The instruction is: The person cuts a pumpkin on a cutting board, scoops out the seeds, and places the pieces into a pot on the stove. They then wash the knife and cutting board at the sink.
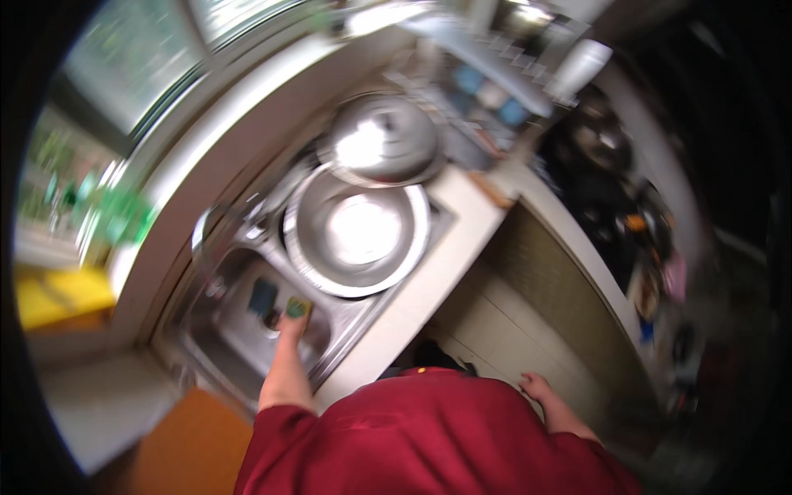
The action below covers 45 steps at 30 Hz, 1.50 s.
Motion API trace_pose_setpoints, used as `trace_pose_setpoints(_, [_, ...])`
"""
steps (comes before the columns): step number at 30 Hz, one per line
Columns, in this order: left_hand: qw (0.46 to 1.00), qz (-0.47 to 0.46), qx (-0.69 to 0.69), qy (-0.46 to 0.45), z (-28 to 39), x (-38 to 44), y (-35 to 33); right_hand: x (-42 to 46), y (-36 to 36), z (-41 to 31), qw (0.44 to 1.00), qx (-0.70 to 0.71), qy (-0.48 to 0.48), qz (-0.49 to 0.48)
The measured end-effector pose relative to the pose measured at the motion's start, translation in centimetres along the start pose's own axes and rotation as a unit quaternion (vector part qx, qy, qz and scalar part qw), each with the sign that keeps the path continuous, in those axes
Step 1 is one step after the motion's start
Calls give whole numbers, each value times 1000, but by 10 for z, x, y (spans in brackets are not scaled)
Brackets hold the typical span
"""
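My left hand [292, 324] reaches over the stainless steel sink bowl [232, 337] and is shut on a green and yellow scrub sponge [299, 307]. A dark blue-grey pad [263, 296] lies in the bowl near the drain [271, 318], which my hand partly hides. Hanging at my right side above the floor, my right hand [536, 386] has its fingers apart and seems to hold nothing. A wide metal basin [396, 263] sits on the sink beside the bowl. Behind it a domed metal lid or pan [408, 133], blurred, overlaps its rim.
The curved faucet [198, 241] rises at the sink's back edge, below the windowsill. An orange board-like surface [192, 445] stands left of me. A dish rack [470, 68] fills the back corner. Dark, blurred cookware [594, 204] is on the right counter.
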<state>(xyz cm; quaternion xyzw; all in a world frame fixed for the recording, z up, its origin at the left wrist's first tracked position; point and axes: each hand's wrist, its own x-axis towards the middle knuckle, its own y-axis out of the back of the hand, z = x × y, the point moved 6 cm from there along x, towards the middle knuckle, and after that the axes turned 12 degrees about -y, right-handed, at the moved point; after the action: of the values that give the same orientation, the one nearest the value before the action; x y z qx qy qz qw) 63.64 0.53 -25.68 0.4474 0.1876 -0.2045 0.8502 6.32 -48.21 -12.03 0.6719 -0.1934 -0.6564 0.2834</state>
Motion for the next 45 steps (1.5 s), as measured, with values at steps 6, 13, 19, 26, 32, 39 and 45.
trace_pose_setpoints(6, [974,-177,44,-134,6,-30,6,-22,-3,-48,998,34,47,6])
trace_pose_setpoints(13, [642,-434,-610,-166,45,-98,110,-19,-26,-9,995,75,66,-30])
trace_pose_setpoints(19, [952,135,-59,-269,35,-47,150,24,-44,91,989,132,71,22])
trace_pose_setpoints(26, [895,-79,13,-439,382,-239,-41,39,-64,247,979,205,-17,8])
trace_pose_setpoints(32, [762,-296,179,-548,476,-320,-257,26,-89,370,949,275,-63,144])
trace_pose_setpoints(39, [602,-404,280,-629,571,-432,-384,-11,-140,425,876,451,-143,94])
trace_pose_setpoints(45, [529,-439,269,-675,652,-488,-507,35,-212,475,769,614,-178,0])
